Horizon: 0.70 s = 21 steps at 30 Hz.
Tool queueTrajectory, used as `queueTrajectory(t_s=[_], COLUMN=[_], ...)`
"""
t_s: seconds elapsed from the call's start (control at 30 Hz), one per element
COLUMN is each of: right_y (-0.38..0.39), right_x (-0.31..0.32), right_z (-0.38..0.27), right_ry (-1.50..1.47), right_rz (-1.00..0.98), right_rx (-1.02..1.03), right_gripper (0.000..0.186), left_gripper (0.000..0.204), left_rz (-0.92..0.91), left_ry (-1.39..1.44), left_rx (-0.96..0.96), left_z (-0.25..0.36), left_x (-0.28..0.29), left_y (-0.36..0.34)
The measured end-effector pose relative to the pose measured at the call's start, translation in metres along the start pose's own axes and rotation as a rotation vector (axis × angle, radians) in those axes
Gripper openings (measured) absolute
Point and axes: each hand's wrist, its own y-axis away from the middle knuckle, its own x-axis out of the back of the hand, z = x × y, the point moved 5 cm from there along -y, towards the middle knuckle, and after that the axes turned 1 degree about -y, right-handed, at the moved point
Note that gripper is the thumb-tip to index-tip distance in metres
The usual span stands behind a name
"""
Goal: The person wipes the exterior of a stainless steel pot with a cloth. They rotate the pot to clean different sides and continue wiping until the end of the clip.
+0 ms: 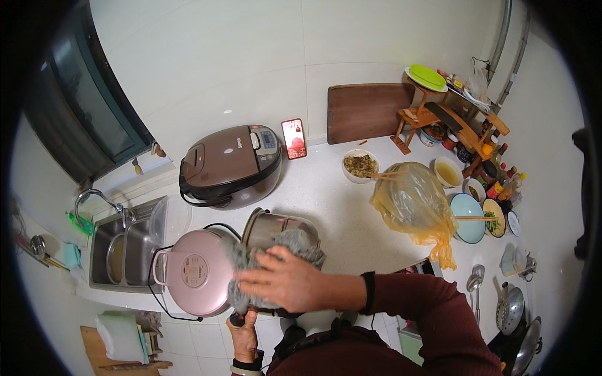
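Note:
A grey cloth (pixel 237 294) lies bunched across the near part of a stainless steel pot (pixel 266 227) at the counter's front edge. My right hand (pixel 282 279) grips the cloth from above, its fingers partly spread over it. Below the cloth, my left hand (pixel 244 335) is closed round a black handle (pixel 236 319); the cloth hides where that handle joins the pot. Just left of the pot is a round pink electric appliance (pixel 199 272) with a loop handle and a black cord.
A brown rice cooker (pixel 229 166) stands behind the pot, beside an upright phone (pixel 294 138). The double sink (pixel 144 247) is left. Rightward are a bowl of chopped food (pixel 360 166), a yellowish plastic bag (pixel 411 200), a blue bowl (pixel 467 216) with chopsticks, and several bottles (pixel 505 182).

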Motion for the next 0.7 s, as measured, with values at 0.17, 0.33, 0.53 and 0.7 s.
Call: queueTrajectory(t_s=[0.17, 0.33, 0.53, 0.7], right_y=[-0.014, -0.017, -0.016, -0.016], right_x=[0.014, 0.020, 0.024, 0.023], right_z=[0.030, 0.064, 0.045, 0.041], right_ry=[-0.117, -0.308, -0.154, -0.076], right_rz=[0.058, 0.006, 0.071, 0.088], right_rx=[-0.181, -0.414, -0.394, -0.372], right_gripper=[0.054, 0.048, 0.048, 0.051], left_gripper=[0.047, 0.044, 0.058, 0.022], left_rz=[-0.056, -0.217, -0.478, -0.337], left_ry=[-0.110, -0.180, -0.178, -0.344], left_rx=[0.018, 0.123, 0.135, 0.109], left_z=[0.004, 0.024, 0.088, 0.114], left_x=[0.000, 0.000, -0.015, -0.048], left_y=[0.001, -0.003, -0.016, -0.037])
